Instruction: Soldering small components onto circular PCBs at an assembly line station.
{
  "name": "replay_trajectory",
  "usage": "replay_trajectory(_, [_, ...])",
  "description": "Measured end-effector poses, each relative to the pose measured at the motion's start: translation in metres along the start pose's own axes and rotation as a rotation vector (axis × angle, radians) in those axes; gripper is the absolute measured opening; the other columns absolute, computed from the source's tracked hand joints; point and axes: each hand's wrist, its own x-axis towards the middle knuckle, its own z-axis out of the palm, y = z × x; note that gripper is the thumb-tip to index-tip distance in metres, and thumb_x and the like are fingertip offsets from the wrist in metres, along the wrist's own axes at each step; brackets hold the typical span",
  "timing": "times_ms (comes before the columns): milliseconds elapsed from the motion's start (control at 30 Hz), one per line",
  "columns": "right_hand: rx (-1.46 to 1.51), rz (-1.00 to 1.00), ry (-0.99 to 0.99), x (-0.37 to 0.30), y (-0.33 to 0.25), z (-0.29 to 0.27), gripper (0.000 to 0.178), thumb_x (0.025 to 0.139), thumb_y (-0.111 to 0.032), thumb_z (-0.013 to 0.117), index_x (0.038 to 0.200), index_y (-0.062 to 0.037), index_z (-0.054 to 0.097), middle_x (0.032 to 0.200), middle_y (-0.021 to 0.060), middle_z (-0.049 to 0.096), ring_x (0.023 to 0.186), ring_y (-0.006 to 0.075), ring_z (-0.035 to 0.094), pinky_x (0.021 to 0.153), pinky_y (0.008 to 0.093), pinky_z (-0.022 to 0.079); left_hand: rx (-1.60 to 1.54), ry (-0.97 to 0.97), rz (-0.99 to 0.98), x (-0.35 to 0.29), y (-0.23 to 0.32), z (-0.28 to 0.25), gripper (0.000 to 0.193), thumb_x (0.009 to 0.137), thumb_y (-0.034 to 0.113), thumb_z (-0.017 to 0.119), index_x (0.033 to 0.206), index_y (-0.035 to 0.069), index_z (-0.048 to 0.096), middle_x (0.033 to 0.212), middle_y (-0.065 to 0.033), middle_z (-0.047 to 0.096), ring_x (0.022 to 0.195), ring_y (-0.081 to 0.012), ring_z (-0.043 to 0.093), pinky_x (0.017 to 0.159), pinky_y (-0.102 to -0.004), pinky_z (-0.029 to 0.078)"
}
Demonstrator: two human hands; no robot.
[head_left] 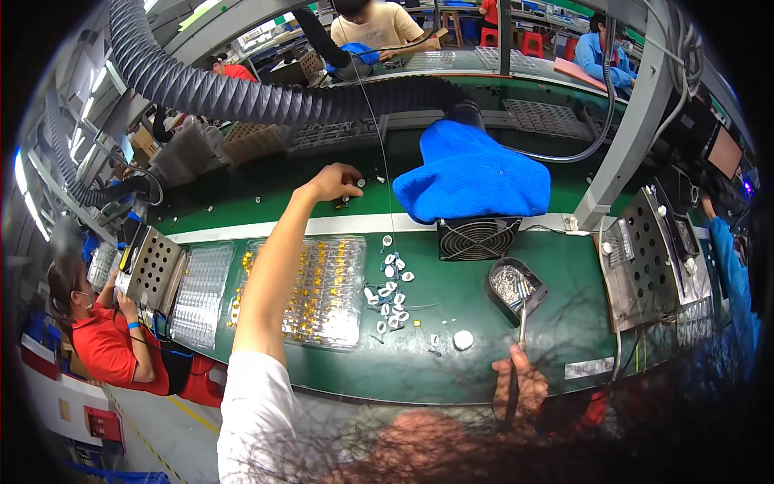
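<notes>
My left hand (332,184) reaches over the tray to the far green strip. Its bent fingers and thumb are apart beside a small white round part (360,183); I cannot make out anything held. My right hand (522,382), at the near edge, is closed round a soldering iron (522,324). The iron's metal shaft points into a dark tip-cleaner holder (538,289) with silvery metal shavings inside. Under my left forearm lies a clear plastic tray (345,332) with rows of yellow-marked parts. Several white round parts with dark wires (395,300) are scattered between tray and holder.
A black fan (477,239) stands under a blue cloth (482,173) on a ribbed duct (242,101). One round white container (463,340) sits near the front. Perforated metal boxes (647,258) flank the bench. A co-worker in red (109,343) sits at left; others work beyond.
</notes>
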Motion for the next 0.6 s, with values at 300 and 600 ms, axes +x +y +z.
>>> replay_trajectory(300, [0.746,1.080,0.185,0.004,0.017,-0.009,0.044,0.087,0.008,0.071,0.129,0.0070,0.060,0.075,0.0139,0.069,0.059,0.0291,0.066,0.056,0.0378,0.052,-0.171,0.242,0.045,0.001,-0.054,-0.008,0.021,0.089,0.009,0.071,0.109,0.001,0.077,0.086,-0.0062,0.076,0.079,-0.0118,0.069,0.074,-0.0297,0.056])
replay_trajectory(600, [1.326,1.883,0.354,-0.004,0.059,-0.023,0.043,0.086,0.009,0.071,0.128,0.0080,0.060,0.075,0.0156,0.069,0.060,0.0306,0.067,0.056,0.0392,0.053,0.060,0.541,-0.044,-0.057,-0.086,-0.042,0.022,0.087,0.016,0.081,0.104,0.001,0.079,0.080,-0.0103,0.074,0.072,-0.0132,0.067,0.070,-0.0293,0.054])
